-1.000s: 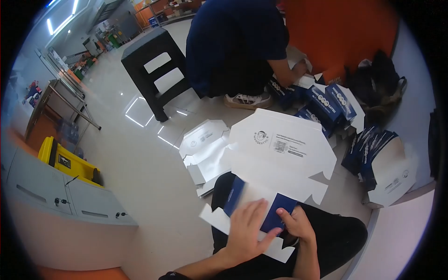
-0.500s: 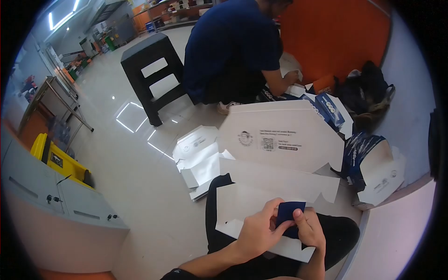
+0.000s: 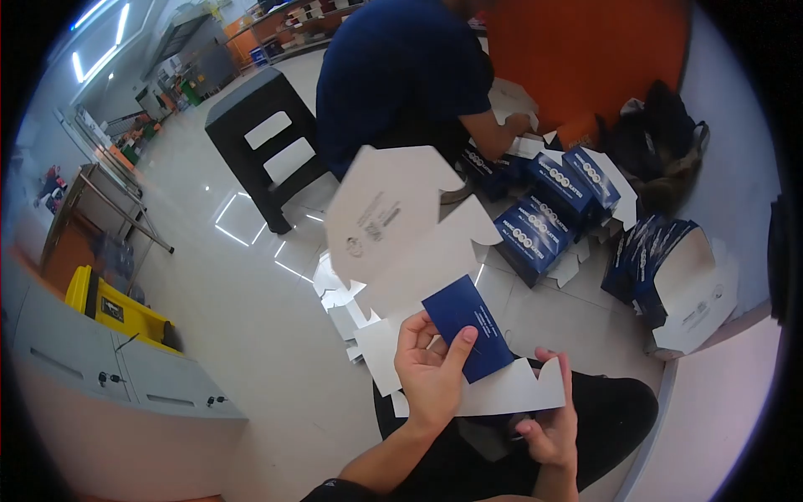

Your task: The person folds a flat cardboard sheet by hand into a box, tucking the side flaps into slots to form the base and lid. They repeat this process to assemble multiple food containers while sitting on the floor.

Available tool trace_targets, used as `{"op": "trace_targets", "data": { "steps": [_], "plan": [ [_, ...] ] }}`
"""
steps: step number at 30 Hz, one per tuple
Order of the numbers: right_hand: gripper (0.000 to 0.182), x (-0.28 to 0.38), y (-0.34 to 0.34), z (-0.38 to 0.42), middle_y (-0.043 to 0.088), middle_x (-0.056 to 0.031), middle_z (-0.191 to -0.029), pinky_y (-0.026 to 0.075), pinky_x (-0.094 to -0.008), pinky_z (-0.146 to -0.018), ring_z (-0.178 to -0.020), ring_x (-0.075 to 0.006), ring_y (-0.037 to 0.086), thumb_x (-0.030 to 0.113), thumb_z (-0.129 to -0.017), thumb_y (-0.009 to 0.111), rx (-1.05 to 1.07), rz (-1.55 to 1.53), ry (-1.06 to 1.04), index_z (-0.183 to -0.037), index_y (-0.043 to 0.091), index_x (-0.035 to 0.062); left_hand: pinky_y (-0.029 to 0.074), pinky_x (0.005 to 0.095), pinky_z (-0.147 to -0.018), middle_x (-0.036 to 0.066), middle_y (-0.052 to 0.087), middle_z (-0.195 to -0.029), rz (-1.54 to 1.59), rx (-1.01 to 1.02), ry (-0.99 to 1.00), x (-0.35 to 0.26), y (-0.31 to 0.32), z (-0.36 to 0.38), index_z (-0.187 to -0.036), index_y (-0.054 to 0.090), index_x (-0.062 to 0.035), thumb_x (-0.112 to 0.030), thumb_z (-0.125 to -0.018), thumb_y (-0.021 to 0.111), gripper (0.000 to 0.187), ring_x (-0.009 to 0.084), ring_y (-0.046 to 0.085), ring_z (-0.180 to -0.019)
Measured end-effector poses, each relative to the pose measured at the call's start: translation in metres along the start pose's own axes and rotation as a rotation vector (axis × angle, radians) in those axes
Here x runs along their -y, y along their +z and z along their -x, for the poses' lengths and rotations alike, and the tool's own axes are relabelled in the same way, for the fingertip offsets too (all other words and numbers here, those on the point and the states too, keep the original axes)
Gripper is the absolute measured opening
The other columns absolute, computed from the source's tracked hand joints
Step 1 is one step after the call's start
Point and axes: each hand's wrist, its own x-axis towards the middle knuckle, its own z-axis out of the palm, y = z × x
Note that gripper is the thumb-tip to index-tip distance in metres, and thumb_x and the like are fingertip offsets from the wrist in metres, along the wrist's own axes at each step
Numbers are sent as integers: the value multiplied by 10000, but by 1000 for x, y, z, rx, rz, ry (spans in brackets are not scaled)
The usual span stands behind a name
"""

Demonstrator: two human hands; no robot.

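A partly folded cardboard box (image 3: 401, 243), white inside with a dark blue printed side panel (image 3: 470, 326), is tilted above my lap. My left hand (image 3: 433, 368) grips the blue panel, with the thumb on its printed face and the fingers behind the card. At the right end of the lower white flap (image 3: 502, 395) is my right hand (image 3: 554, 418); its fingers are stretched up behind the edge and the thumb stands apart. The large lid panel, with a small printed logo and code, points up and away to the left.
A person in a dark blue shirt (image 3: 401, 84) crouches ahead, beside a black stool (image 3: 263, 142). Blue boxes (image 3: 535, 234) are piled at the right, with more (image 3: 644, 268) by the wall. White flat cartons (image 3: 341, 314) lie on the floor. Grey lockers (image 3: 167, 376) stand left.
The box has turned and tipped to the left, uncovering the blue boxes behind it. My left hand has moved left with the blue panel; my right hand has let go of that panel and spread.
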Motion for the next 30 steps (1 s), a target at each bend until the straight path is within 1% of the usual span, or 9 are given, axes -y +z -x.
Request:
{"op": "trace_targets", "data": {
  "steps": [2,6,9,12,14,16,24,26,30],
  "plan": [
    [665,10,5,-4,517,-255,-1327,477,-419,-967,-1164,-362,576,71,-813,739,21,562,-216,-1401,450,-37,523,288,-903,103,639,-1097,92,-11,-45,1,3,0,-1210,494,20,17,-881,705,391,154,633,-1018],
    [499,12,5,-21,611,-227,-1203,535,-409,-875,-1043,-373,632,-12,-782,692,-30,644,-352,-1273,603,8,515,305,-915,99,640,-1128,216,118,-155,-13,1,1,-1231,518,19,-2,-909,678,361,155,622,-1040],
    [460,26,-2,-37,635,-148,-1207,561,-392,-787,-928,-344,656,5,-675,720,130,711,-477,-1124,717,105,526,326,-901,106,645,-1145,299,284,-221,-21,-1,3,-1223,555,29,-4,-946,617,286,184,640,-1030],
    [409,32,-8,-45,622,-134,-1236,567,-383,-798,-950,-302,658,100,-732,685,219,772,-498,-1137,716,143,546,344,-882,121,649,-1154,301,323,-239,-35,3,7,-1213,568,39,-55,-978,582,253,211,658,-1016],
    [402,33,-6,-48,606,-164,-1198,571,-394,-776,-936,-342,666,87,-657,753,167,772,-504,-1056,740,124,549,359,-877,130,647,-1164,281,294,-270,-35,-1,16,-1243,544,32,-106,-999,546,280,227,658,-1027],
    [401,31,-8,-49,589,-162,-1214,573,-398,-796,-946,-335,665,90,-664,757,151,787,-501,-1063,742,139,552,374,-872,139,646,-1174,281,289,-254,-31,4,20,-1272,520,25,-157,-1019,510,312,244,657,-1037],
    [400,18,-2,-52,582,-177,-1264,569,-366,-750,-948,-311,641,128,-699,679,-66,869,-620,-1091,752,153,544,404,-909,168,611,-1237,295,212,-29,-16,36,36,-1311,498,29,-186,-1033,489,352,272,638,-1076],
    [367,12,1,-47,572,-188,-1265,558,-355,-741,-982,-325,625,116,-675,738,-81,852,-626,-1038,775,159,536,420,-941,172,599,-1255,331,288,0,-8,25,35,-1321,491,24,-164,-1027,500,350,279,620,-1113],
    [335,4,0,-40,556,-182,-1283,514,-303,-697,-971,-272,585,69,-622,848,-183,582,-458,-938,801,170,529,405,-948,167,599,-1246,281,308,-15,11,19,35,-1310,496,31,-129,-1009,533,343,277,616,-1114]
  ]
}}
